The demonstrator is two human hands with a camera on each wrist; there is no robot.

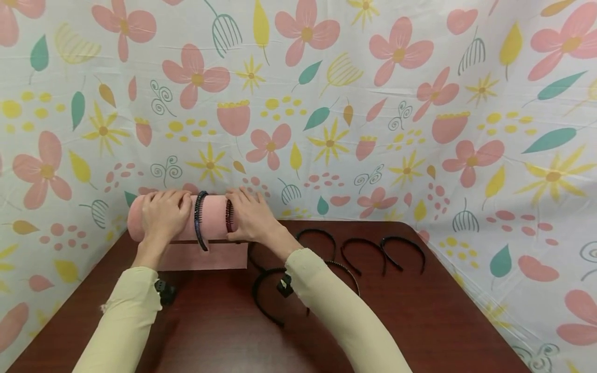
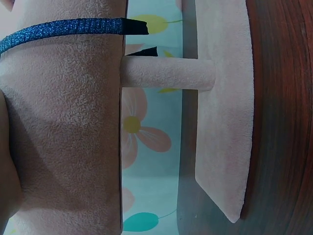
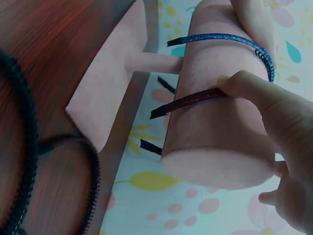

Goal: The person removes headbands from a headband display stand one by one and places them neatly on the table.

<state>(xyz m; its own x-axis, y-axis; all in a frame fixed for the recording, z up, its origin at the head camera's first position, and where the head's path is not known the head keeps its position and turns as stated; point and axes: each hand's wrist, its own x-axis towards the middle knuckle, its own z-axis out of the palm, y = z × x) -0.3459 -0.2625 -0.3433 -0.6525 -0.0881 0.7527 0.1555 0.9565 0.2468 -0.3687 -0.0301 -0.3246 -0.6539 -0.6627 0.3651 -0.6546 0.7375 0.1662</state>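
Observation:
A pink plush headband stand (image 1: 214, 213), a padded roll on a post and flat base (image 2: 225, 122), lies near the table's back left. My left hand (image 1: 163, 215) grips the roll's left part from above, fingers curved over its top. Around the middle sits a glittery blue headband (image 1: 198, 220), its tips sticking out below the roll. Further right, a dark red headband (image 3: 193, 99) wraps the roll near its right end. My right hand (image 1: 254, 215) holds this one, thumb on its front band and the other fingers over the far side.
Several dark headbands lie on the brown table (image 1: 420, 321) to the right, among them a black one (image 1: 403, 239) at the far right and another (image 1: 255, 295) partly under my right forearm. A floral cloth (image 1: 326, 119) hangs behind the table.

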